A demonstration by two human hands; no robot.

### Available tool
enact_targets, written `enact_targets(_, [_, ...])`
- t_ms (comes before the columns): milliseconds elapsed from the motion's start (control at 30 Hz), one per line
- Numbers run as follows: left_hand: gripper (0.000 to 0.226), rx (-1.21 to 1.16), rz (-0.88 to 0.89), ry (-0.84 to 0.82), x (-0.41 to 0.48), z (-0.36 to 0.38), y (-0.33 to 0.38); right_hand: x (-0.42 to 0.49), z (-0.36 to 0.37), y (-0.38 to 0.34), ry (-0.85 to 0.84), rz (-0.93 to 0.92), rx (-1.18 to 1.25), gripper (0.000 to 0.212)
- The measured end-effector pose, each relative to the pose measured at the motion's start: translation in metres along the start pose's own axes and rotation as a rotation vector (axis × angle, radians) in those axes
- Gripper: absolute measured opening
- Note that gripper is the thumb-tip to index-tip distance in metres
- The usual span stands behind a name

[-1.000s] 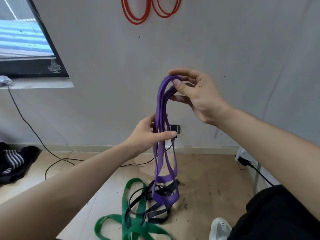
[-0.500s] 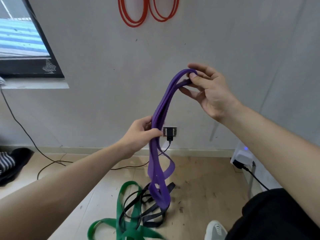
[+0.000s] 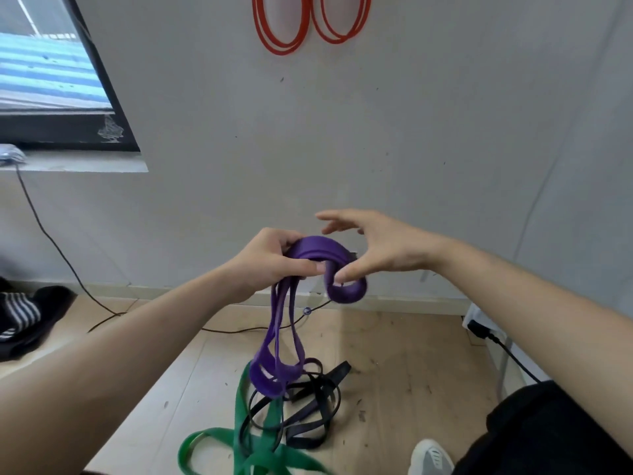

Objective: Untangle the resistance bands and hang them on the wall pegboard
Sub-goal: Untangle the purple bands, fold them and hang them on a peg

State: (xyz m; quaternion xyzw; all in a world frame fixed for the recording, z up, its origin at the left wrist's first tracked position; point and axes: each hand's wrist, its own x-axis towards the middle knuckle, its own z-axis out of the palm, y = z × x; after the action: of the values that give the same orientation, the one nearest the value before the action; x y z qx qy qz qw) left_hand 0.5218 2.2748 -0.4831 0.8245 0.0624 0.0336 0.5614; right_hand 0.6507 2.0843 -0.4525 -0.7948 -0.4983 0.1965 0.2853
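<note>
At the top of the frame, a little left of the middle, two loops of a red band [image 3: 310, 25] already hang on the wall [image 3: 445, 132], so I judge that one band is finished. No pegs or holes can be seen there; the upper part of the loops is cut off by the frame edge.

Near the centre of the frame both hands work on the purple band [image 3: 320, 252]. The left hand [image 3: 270, 262] is closed around a bunch of its strands, with the thumb pressed over them. The right hand [image 3: 380, 248] is mostly open: the fingers are spread above the band and only the thumb is hooked in a small purple loop at the right. From the left hand the other purple strands fall down to the floor [image 3: 411, 354], and their lower loops seem to rest on the pile, so this band is probably not fully free.

Low in the frame, at the centre, the black band [image 3: 308, 409] and the green band [image 3: 260, 454] lie crossed over each other on the floor. My judgement is that the task is at an early stage: one band is hung, the purple one is being sorted, and the black and green ones wait to be separated and hung.
</note>
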Motion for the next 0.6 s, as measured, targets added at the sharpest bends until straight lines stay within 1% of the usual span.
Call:
enact_targets(33, [0.027,-0.009,0.002,-0.009,-0.001,-0.001,0.001,0.004,0.008,-0.004,-0.005,-0.012,-0.011,0.09])
enact_targets(67, [0.028,-0.016,0.003,-0.015,-0.002,-0.002,0.002,0.008,0.014,-0.005,-0.002,-0.026,-0.007,0.082])
enact_targets(167, [0.034,-0.019,0.005,-0.022,-0.005,-0.007,0.005,0.009,0.011,-0.011,0.008,-0.039,0.045,0.047])
enact_targets(267, [0.039,0.059,0.031,-0.042,-0.008,-0.009,0.006,0.003,-0.004,-0.02,0.005,-0.054,0.059,0.029])
enact_targets(367, [0.051,0.027,0.055,-0.03,-0.011,-0.003,0.009,-0.002,-0.01,-0.033,0.083,-0.109,0.085,0.021])
enact_targets(433, [0.053,0.032,0.088,-0.01,-0.009,0.001,0.011,-0.004,-0.011,-0.038,0.146,-0.138,0.086,0.02])
enact_targets(533, [0.045,0.129,0.13,0.038,-0.005,0.002,0.009,-0.005,-0.014,-0.039,0.223,-0.159,0.088,0.02])
enact_targets(600, [0.049,0.235,0.169,0.058,-0.002,-0.001,0.006,-0.005,-0.017,-0.036,0.263,-0.159,0.069,0.021])
